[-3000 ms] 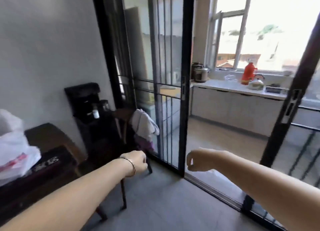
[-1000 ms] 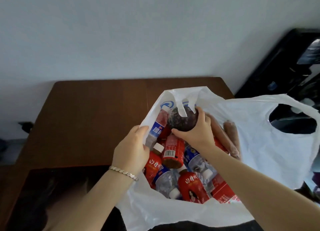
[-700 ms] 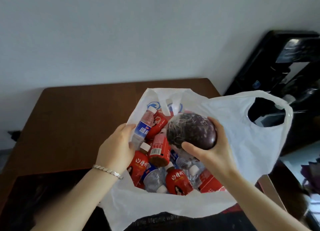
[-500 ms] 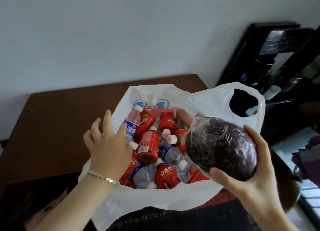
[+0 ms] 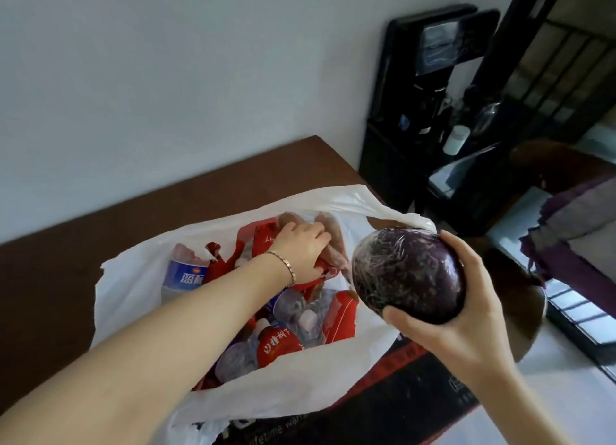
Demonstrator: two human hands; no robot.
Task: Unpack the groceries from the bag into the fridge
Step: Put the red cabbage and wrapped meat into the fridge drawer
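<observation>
The purple cabbage (image 5: 408,274) is a round, dense head wrapped tight in clear film; it probably weighs a fair amount for its size, it is stiff rather than soft, and the glossy film likely makes it slippery, so a wide cupping hold under its lower half looks safer than a pinch at the top; it should tolerate a firm squeeze without bruising badly. The right hand (image 5: 463,314) has it in just such a hold, palm beneath and to the right, thumb pressed across the near lower side, fingers curled over the far right edge; the cabbage sits lifted clear of the white plastic bag (image 5: 140,271), above the bag's right rim and not touching it as far as the view shows.

The left hand (image 5: 300,247) reaches into the far part of the bag, fingers closed down onto some pale, film-wrapped packets (image 5: 333,244) beside a red packet (image 5: 263,241); whether it truly grips one or only presses on it cannot be told. Below the wrist lie bottles with red labels (image 5: 278,344) and a bottle with a blue label (image 5: 186,277), heaped loosely; these look light, smooth and apt to roll, best taken round the body. The bag rests on a brown table (image 5: 66,261) near the wall; no fridge is in view.
</observation>
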